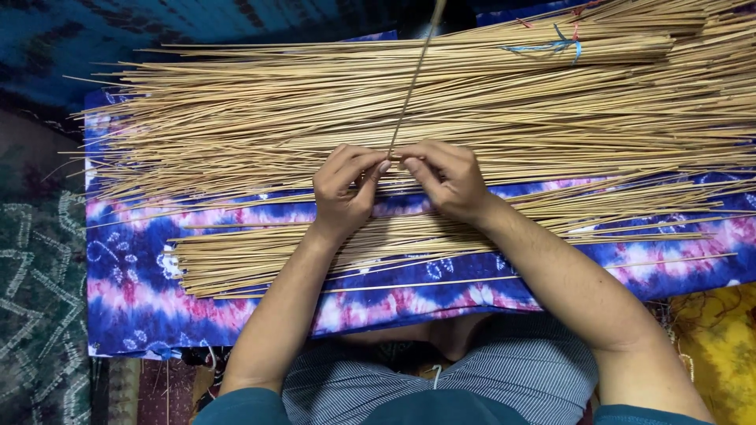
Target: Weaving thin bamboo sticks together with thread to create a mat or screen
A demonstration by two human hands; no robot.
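lap: striped grey shorts (504, 374) at the bottom edge, the person seated with both forearms reaching forward over the work.
cloth: a tie-dyed cloth (142, 303) in blue, pink and white is spread under everything, likely to keep the sticks off the floor and gathered in one place.
near pile: a smaller pile of thin sticks (260, 264) lies crosswise just in front of the lap, ends roughly lined up at the left, set apart from the main heap as if sorted.
left hand: the left hand (342, 193) is curled, fingertips pinched on the lower end of a single stick, thumb side turned toward the other hand.
right hand: the right hand (447, 181) meets it, fingertips nearly touching the left's; both hands are clamped together on the same point, a grip that suits fine work on one thin end.
single stick: the single stick (411, 83) rises from the pinch and runs away from the person, across the heap and out of the top edge; it is lifted clear of the others.
main heap: a wide heap of loose sticks (260, 130) lies beyond the hands, spreading left to right.
tied bundle: farthest, top right, a tied bundle (630, 47) is bound with blue string (551, 46).
surroundings: dark patterned fabric (39, 275) at the left, yellow cloth (720, 338) at lower right.
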